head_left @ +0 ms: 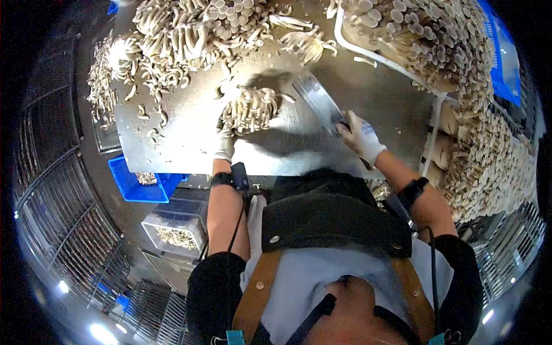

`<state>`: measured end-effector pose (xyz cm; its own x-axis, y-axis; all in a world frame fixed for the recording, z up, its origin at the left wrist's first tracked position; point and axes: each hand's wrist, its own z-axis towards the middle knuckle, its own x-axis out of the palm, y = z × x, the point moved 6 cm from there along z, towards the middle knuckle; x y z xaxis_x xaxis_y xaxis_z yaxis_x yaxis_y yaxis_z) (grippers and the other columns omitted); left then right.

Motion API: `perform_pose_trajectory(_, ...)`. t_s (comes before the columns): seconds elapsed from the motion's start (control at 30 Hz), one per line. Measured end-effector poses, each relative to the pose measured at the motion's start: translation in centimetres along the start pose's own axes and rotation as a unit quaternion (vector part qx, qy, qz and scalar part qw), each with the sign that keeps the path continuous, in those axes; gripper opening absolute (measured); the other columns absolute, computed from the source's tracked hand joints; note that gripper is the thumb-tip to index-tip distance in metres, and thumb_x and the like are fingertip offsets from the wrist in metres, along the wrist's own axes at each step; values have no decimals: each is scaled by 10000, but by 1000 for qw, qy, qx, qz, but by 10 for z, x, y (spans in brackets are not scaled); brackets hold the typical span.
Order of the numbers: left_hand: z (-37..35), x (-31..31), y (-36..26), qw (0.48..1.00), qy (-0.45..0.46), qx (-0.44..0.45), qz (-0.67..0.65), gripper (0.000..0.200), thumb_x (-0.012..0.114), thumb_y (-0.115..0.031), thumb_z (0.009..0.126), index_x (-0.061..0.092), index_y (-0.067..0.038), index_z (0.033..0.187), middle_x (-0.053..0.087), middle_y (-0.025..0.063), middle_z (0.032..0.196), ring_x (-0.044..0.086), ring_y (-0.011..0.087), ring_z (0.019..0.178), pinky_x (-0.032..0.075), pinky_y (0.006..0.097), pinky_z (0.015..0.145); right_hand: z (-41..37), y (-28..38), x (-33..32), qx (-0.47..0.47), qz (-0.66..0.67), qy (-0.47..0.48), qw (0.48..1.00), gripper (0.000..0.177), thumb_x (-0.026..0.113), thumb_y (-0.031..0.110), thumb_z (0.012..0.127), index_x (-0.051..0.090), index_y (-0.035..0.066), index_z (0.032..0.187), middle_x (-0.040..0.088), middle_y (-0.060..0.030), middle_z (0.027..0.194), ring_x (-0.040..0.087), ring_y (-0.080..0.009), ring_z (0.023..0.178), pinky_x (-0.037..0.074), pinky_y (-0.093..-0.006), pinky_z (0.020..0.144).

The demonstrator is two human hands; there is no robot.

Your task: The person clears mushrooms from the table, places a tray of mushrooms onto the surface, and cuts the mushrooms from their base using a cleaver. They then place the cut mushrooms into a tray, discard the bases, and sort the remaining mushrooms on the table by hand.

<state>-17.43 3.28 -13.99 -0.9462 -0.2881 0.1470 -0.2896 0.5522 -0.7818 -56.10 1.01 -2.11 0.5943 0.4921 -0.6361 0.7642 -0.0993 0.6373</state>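
Note:
My left hand [224, 147], in a white glove, grips the near left side of a cluster of mushrooms [251, 110] above the metal table. Its fingers are partly hidden behind the stems. My right hand [362, 138], gloved too, is closed round the handle of a broad-bladed knife [318, 102]. The blade points up and left, apart from the cluster. Beyond both hands lies a large heap of loose mushrooms [184, 43], with a smaller bunch [307, 45] at its right.
A white-rimmed tub [397, 57] piled with mushroom clusters stands at the right, with more clusters [489, 167] nearer me. Stray mushrooms lie on the metal table [322, 155]. Below its left edge are a blue crate [141, 192] and a clear bin [172, 221] holding mushroom pieces.

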Motion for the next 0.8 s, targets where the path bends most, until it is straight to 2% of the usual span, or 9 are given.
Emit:
perform_pose_trajectory(0.1, -37, 16, -67, 946, -219, 95, 221, 582, 540, -130, 896, 249, -44, 1393, 465, 180, 1280, 595, 238, 970, 533, 317, 705, 29, 28, 15, -38, -31, -2, 999, 339, 508, 240, 876, 474, -3, 1111, 572, -257, 1037, 575, -402, 916, 466, -409, 785)
perform_pose_trajectory(0.2, -65, 84, -125, 934, -133, 188, 275, 856, 652, -336, 807, 144, -4, 1411, 321, 251, 1376, 404, 320, 1220, 368, 397, 1005, 47, 79, 29, -62, -112, 66, 990, 315, 481, 221, 886, 470, 21, 1129, 574, -237, 1040, 576, -386, 917, 473, -410, 791)
perform_pose_trajectory(0.3, -45, 72, -90, 783, -171, 244, 546, 1108, 756, -493, 640, 130, 8, 1405, 342, 264, 1349, 391, 361, 1224, 360, 412, 1017, 34, 103, 40, -128, -166, 102, 972, 294, 459, 215, 894, 483, 46, 1133, 575, -214, 1041, 574, -366, 928, 471, -421, 797)
perform_pose_trajectory(0.37, -30, 39, -57, 902, -103, 174, 382, 1146, 850, -335, 559, 139, 16, 1387, 346, 255, 1333, 428, 346, 1183, 381, 403, 997, 27, 106, 28, -181, -122, 69, 973, 296, 462, 213, 893, 482, 54, 1142, 570, -212, 1058, 578, -366, 926, 472, -425, 798)
perform_pose_trajectory(0.47, -36, 38, -49, 961, -33, 215, 174, 1033, 846, -259, 563, 244, 29, 1351, 379, 234, 1311, 444, 331, 1166, 382, 393, 988, 43, 108, 17, -158, -94, 58, 981, 315, 443, 237, 903, 469, 27, 1135, 579, -217, 1023, 578, -371, 917, 471, -432, 798)
perform_pose_trajectory(0.63, -40, 49, -49, 865, -84, 256, 423, 996, 826, -279, 560, 281, 30, 1334, 375, 220, 1323, 382, 344, 1215, 294, 405, 1031, 104, 187, 0, -177, -112, 124, 970, 320, 412, 220, 923, 407, 6, 1161, 588, -222, 867, 591, -363, 803, 470, -428, 720)
perform_pose_trajectory(0.7, -51, 60, -55, 706, -152, 336, 604, 950, 764, -376, 645, 260, 16, 1348, 417, 196, 1288, 488, 298, 1105, 451, 370, 864, 108, 218, 3, -199, -172, 196, 945, 293, 403, 189, 915, 412, 8, 1145, 574, -209, 788, 588, -343, 743, 465, -434, 693)
perform_pose_trajectory(0.77, -47, 58, -44, 741, -164, 319, 568, 912, 741, -401, 662, 284, 19, 1329, 409, 199, 1295, 462, 299, 1131, 425, 377, 881, 101, 225, 18, -267, -234, 206, 912, 315, 397, 160, 904, 397, -24, 1159, 581, -215, 772, 608, -339, 683, 476, -430, 664)
perform_pose_trajectory(0.8, -38, 49, -23, 825, -137, 258, 483, 956, 757, -395, 639, 261, 25, 1340, 361, 225, 1323, 407, 332, 1175, 363, 400, 943, 96, 229, 18, -235, -243, 219, 915, 301, 391, 162, 905, 406, -26, 1140, 587, -220, 780, 614, -336, 686, 485, -424, 653)
